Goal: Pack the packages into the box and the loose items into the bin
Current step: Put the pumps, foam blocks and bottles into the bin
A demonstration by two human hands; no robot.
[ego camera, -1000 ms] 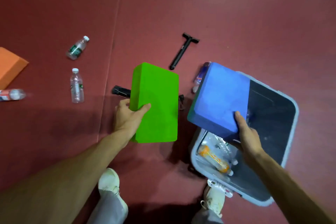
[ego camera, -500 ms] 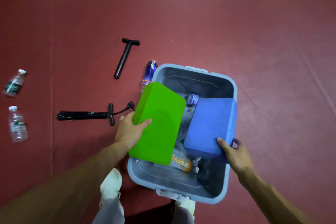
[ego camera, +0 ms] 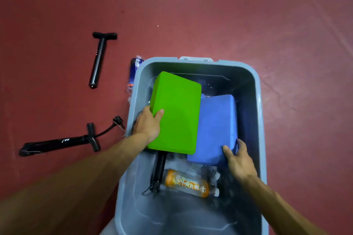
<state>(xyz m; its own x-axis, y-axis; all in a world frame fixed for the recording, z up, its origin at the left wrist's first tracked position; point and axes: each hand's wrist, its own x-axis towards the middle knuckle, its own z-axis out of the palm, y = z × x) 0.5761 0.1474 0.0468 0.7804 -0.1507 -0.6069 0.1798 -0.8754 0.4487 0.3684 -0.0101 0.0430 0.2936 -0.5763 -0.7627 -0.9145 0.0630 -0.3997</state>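
My left hand [ego camera: 148, 124] grips the green block [ego camera: 175, 112] at its left edge. The thumb lies on the top face and the other fingers are curled under it, because this way I can carry the wide block flat and tilt it as I like. My right hand [ego camera: 238, 160] holds the blue block [ego camera: 215, 129] at its near right corner in the same manner, thumb on top and fingers round the side. Both blocks are inside the walls of the grey bin [ego camera: 259, 101], side by side, and the green one overlaps the edge of the blue one a little. I think I hold them slanted so that they go down between the walls without catching the rim. Under them in the bin lie an orange bottle [ego camera: 187, 183] and a black pump [ego camera: 159, 170], so the blocks will probably rest on these and may sit uneven. On the red floor [ego camera: 191, 5], left of the bin, are a second pump [ego camera: 61, 142], a black T-handle tube [ego camera: 99, 59] and a blue can [ego camera: 134, 70] just beside the bin wall, not yet packed. I see no box here
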